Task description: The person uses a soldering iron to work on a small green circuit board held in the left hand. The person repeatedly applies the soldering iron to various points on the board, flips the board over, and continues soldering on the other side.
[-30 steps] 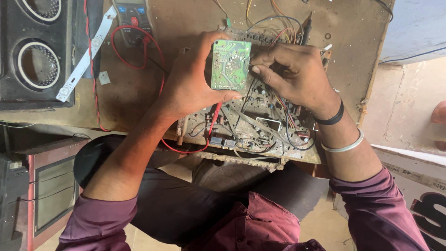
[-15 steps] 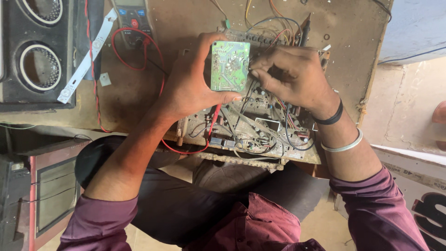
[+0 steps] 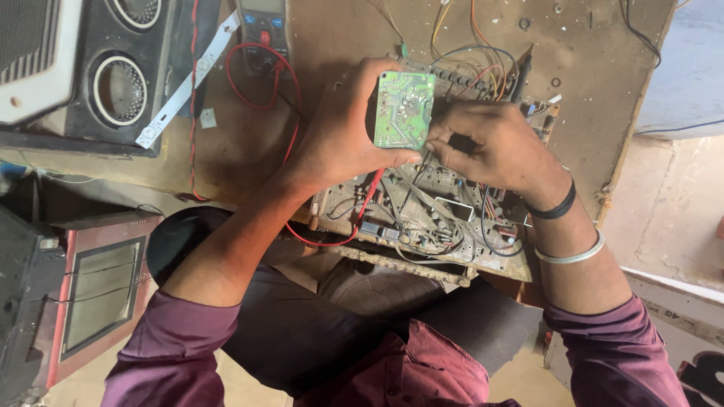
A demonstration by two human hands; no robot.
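My left hand [image 3: 339,136] grips a small green circuit board [image 3: 403,109], thumb along its lower edge, holding it upright above a larger wired circuit board [image 3: 422,218] on the brown workbench [image 3: 603,60]. My right hand [image 3: 490,147] has its fingers closed at the small board's right edge, pinching something thin and dark that I cannot make out. A dark probe [image 3: 520,75] sticks up behind that hand. Red wire [image 3: 332,241] loops under my left wrist to the big board.
A multimeter [image 3: 262,26] with red leads lies at the top. A black speaker box [image 3: 113,75] stands at the left, with a white LED strip [image 3: 181,83] beside it. A red-framed device [image 3: 98,294] sits low on the left. The bench edge runs down the right.
My hands and the small green board stay almost in place. My right fingers have shifted slightly at the board's right edge.
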